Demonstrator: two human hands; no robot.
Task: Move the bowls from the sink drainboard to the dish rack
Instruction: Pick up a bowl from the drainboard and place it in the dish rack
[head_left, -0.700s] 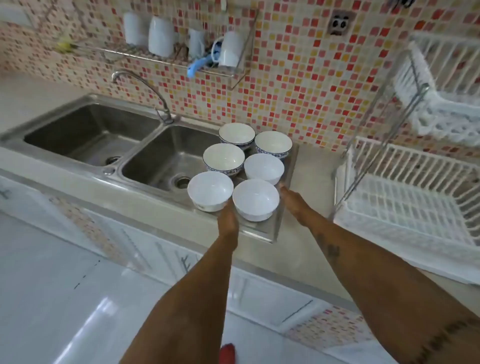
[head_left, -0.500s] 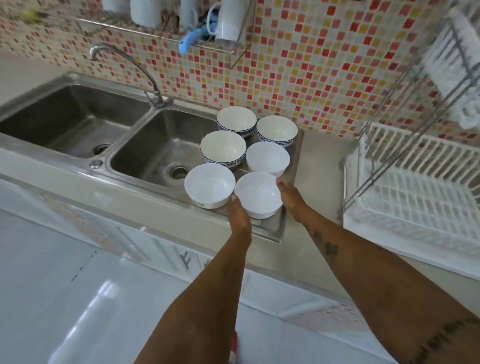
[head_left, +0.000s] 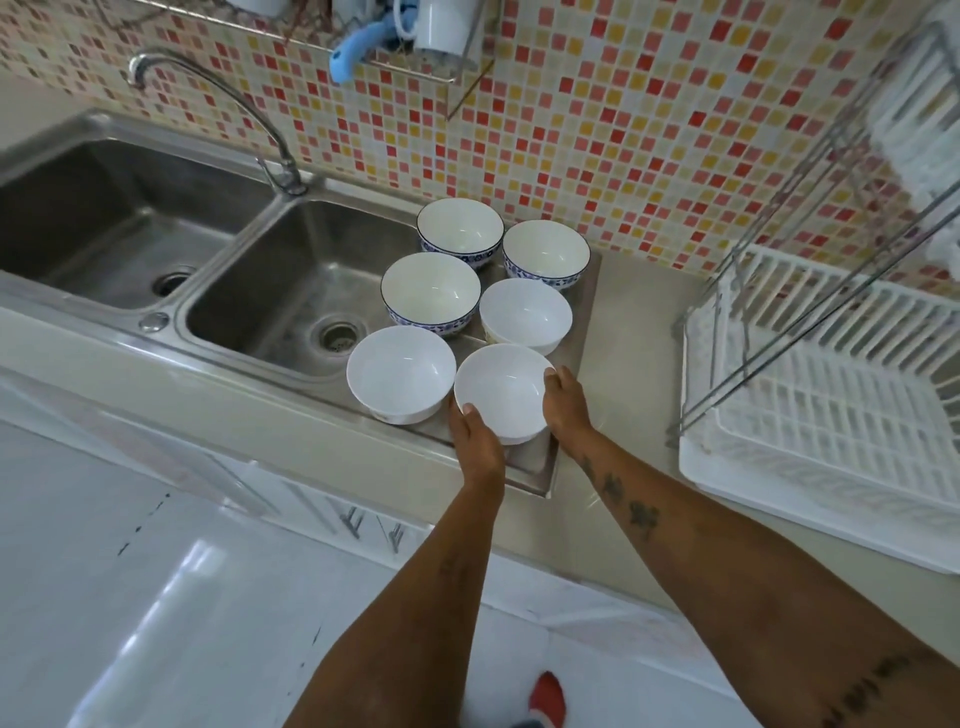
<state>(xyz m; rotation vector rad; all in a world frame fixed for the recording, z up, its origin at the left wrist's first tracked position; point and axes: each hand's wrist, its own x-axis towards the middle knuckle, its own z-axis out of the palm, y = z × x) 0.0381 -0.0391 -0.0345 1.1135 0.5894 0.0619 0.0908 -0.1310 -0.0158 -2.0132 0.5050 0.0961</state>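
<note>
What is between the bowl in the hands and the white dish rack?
Only bare counter lies between the held bowl and the dish rack, besides the right hand on the bowl's side. The head view shows this.

Bare forearms, tattoos on right forearm (head_left: 727, 561); red shoe (head_left: 546, 697), prob.

Single head-worn wide-angle view, directed forward and steeply downward from above the bench (head_left: 628, 332); the sink (head_left: 291, 291) is seen at arm's reach, the dish rack (head_left: 831, 415) cropped at right.
</note>
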